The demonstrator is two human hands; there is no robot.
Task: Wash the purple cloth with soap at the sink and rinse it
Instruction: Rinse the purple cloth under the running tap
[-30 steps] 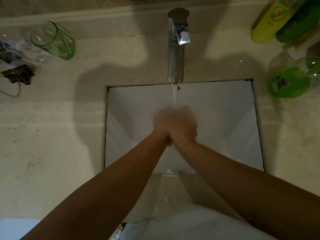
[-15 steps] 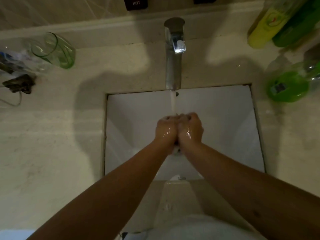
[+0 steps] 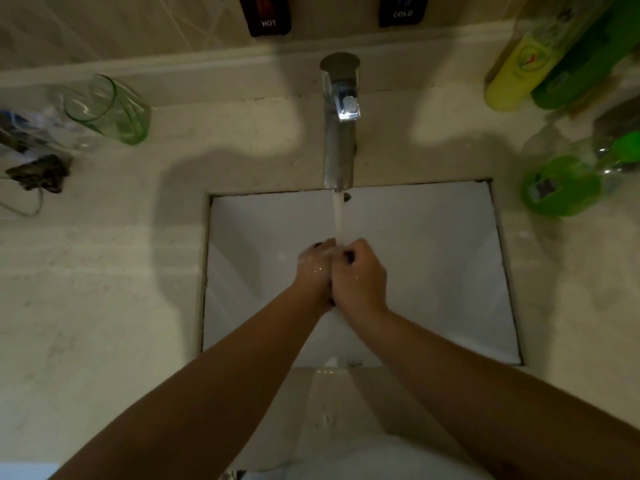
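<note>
My left hand (image 3: pixel 313 271) and my right hand (image 3: pixel 360 275) are pressed together side by side over the white sink (image 3: pixel 433 254). Both have their fingers curled. Only small dark bits of the purple cloth (image 3: pixel 348 257) show between the fingers; the rest is hidden inside the hands. Water (image 3: pixel 338 220) runs from the metal tap (image 3: pixel 339 133) straight onto the knuckles where the hands meet. Both hands look wet, and the left one has a little foam on it.
On the beige counter, a green glass (image 3: pixel 110 109) and a dark object (image 3: pixel 38 173) lie at the left. A yellow bottle (image 3: pixel 516 74), a green bottle (image 3: pixel 581 64) and a bottle of green liquid (image 3: pixel 561 188) stand at the right. HOT (image 3: pixel 265 13) and COLD (image 3: pixel 401 10) labels are on the wall.
My hands went from overlapping and rubbing to fists held side by side under the stream. The view tilted up, bringing the HOT and COLD labels into sight.
</note>
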